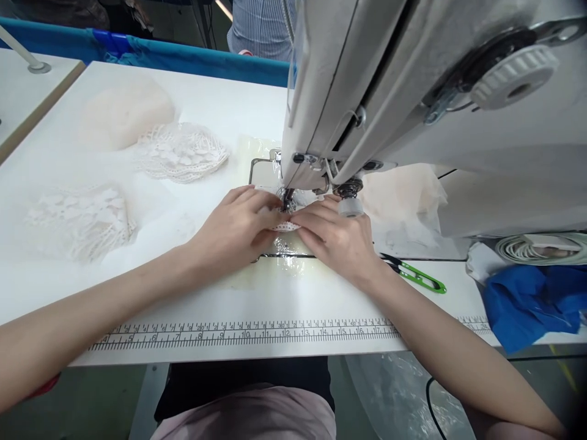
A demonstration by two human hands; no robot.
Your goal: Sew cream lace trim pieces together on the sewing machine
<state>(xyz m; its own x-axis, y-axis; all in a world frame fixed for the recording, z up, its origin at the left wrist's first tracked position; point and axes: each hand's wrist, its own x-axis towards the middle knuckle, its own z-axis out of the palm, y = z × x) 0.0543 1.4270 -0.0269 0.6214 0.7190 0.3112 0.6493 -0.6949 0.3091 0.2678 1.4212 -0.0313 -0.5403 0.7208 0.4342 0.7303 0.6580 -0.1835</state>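
Note:
A small piece of white lace lies under the presser foot of a sewing machine. From the left, my left hand grips the lace edge, its thumb and fingers pressed together close to the foot. My right hand pinches the same lace from the other side, fingertips almost meeting the left ones. Most of the lace is hidden by my fingers and the machine head. Clear film covers the machine bed around the metal plate.
Lace pieces and another lace stack lie at left, beside sheer beige fabric. Sheer fabric also sits behind my right hand. Green thread snips, blue cloth and a rolled tape are at right. A ruler strip lines the front edge.

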